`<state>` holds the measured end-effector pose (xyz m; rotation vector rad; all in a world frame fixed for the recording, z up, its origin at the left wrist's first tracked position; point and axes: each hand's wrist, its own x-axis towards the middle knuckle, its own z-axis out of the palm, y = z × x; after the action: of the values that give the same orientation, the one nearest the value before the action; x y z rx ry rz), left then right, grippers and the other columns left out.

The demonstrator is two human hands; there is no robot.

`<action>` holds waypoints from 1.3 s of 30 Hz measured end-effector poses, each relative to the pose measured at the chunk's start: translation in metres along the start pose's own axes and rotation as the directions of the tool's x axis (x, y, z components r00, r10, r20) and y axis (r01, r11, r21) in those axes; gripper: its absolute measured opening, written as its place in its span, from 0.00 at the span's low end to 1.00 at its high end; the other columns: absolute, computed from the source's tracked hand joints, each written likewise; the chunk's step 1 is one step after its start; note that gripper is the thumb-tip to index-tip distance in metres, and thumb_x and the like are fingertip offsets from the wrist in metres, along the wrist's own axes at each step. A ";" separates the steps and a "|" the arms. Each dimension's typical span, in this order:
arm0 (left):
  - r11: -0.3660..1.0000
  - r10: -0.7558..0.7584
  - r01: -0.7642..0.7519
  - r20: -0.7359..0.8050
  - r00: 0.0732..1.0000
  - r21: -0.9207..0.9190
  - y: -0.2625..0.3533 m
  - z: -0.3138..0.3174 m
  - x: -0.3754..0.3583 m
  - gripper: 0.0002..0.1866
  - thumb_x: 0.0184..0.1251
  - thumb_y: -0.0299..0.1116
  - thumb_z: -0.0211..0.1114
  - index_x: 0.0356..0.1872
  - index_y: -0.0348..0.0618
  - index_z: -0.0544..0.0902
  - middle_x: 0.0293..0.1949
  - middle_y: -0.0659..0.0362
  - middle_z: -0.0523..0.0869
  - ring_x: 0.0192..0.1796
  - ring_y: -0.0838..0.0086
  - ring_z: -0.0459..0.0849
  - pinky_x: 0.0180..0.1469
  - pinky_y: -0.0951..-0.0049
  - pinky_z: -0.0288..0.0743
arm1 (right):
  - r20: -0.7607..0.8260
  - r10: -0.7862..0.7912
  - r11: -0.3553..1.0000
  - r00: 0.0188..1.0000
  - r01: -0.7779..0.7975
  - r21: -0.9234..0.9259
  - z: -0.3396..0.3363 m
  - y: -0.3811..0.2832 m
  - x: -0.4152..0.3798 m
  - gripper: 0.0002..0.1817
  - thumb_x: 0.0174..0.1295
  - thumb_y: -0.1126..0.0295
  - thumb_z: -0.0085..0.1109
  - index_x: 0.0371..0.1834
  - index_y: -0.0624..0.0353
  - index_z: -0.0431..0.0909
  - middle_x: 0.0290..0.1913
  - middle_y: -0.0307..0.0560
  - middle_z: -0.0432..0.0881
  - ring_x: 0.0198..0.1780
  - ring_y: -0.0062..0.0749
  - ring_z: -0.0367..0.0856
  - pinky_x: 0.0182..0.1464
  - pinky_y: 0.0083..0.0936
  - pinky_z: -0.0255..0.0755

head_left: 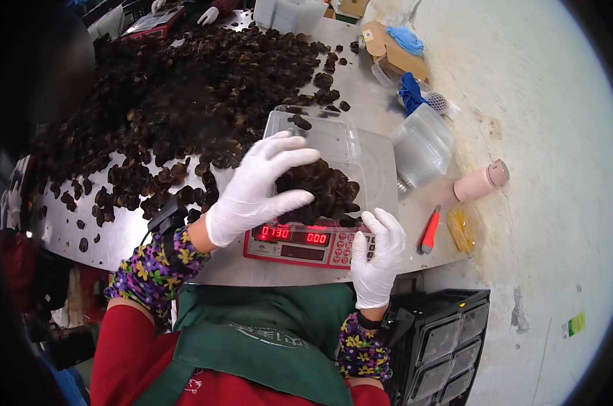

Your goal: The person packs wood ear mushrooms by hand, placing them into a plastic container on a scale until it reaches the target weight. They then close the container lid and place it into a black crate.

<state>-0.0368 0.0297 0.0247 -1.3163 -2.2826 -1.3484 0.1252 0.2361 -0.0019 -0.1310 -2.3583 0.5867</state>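
Observation:
A clear plastic box [358, 177] with its lid [320, 128] folded back sits on a red digital scale [296, 262], whose display reads 0.130 and 0.00. Dark brown mushrooms [323, 189], like wood ear, lie heaped in the box. My left hand [255, 186], in a white glove, reaches over the heap from the left, fingers and thumb spread apart. At the box's near right corner, beside the scale's keypad, is my white-gloved right hand [377, 257]. Its thumb and fingers are apart, fingertips right at the box edge.
A large pile of mushrooms [178, 95] covers the left of the metal table. Right of the scale are stacked clear boxes [425, 145], a red-handled cutter [430, 230], a pink bottle [481, 181] and a cardboard box [394, 54]. A co-worker's gloved hand [208, 15] shows at the far side.

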 end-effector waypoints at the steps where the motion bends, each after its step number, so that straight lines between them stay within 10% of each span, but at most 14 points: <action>1: 0.992 -0.094 0.091 -0.037 0.995 -0.087 0.000 -0.007 -0.011 0.26 0.66 0.37 0.72 0.65 0.45 0.80 0.68 0.51 0.76 0.74 0.56 0.68 0.75 0.59 0.62 | 0.001 -0.004 1.000 1.000 0.004 0.010 0.001 0.001 0.001 0.21 0.59 0.76 0.67 0.58 0.56 0.82 0.60 0.50 0.78 0.64 0.51 0.74 0.66 0.44 0.68; 11: 0.891 -0.451 0.441 -0.328 0.830 -0.110 -0.078 -0.068 -0.068 0.08 0.74 0.25 0.63 0.49 0.37 0.86 0.47 0.62 0.85 0.42 0.82 0.81 0.47 0.80 0.76 | 0.028 0.005 0.998 1.000 -0.003 -0.068 -0.002 0.020 0.006 0.20 0.60 0.77 0.66 0.57 0.58 0.82 0.59 0.52 0.79 0.63 0.51 0.75 0.66 0.44 0.68; 18: 0.921 0.090 -0.046 -0.098 0.991 0.387 -0.093 -0.028 0.072 0.12 0.65 0.31 0.66 0.49 0.46 0.86 0.43 0.54 0.86 0.48 0.55 0.86 0.50 0.63 0.81 | 0.045 -0.020 0.992 0.999 0.025 -0.124 -0.003 0.005 0.024 0.17 0.64 0.78 0.63 0.57 0.58 0.82 0.60 0.51 0.79 0.64 0.46 0.75 0.67 0.38 0.68; 24: 0.615 0.024 -0.166 0.192 0.981 0.771 -0.121 0.049 0.108 0.06 0.57 0.36 0.69 0.35 0.51 0.84 0.37 0.57 0.84 0.42 0.62 0.86 0.42 0.61 0.74 | 0.037 -0.004 0.995 0.999 0.007 -0.097 -0.009 0.005 0.018 0.18 0.61 0.78 0.66 0.55 0.58 0.83 0.59 0.51 0.79 0.63 0.49 0.75 0.65 0.41 0.69; 39: 0.721 0.063 -0.191 0.212 0.975 0.666 -0.116 0.028 0.112 0.03 0.63 0.29 0.63 0.37 0.45 0.82 0.39 0.54 0.82 0.43 0.57 0.85 0.43 0.61 0.81 | 0.032 0.008 0.998 0.999 -0.006 -0.061 -0.023 0.013 -0.002 0.15 0.63 0.79 0.63 0.53 0.59 0.83 0.58 0.51 0.80 0.62 0.48 0.76 0.66 0.40 0.69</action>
<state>-0.1841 0.0959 -0.0020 -1.3013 -2.3721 -0.2567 0.1411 0.2557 0.0065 -0.1579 -2.4087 0.5239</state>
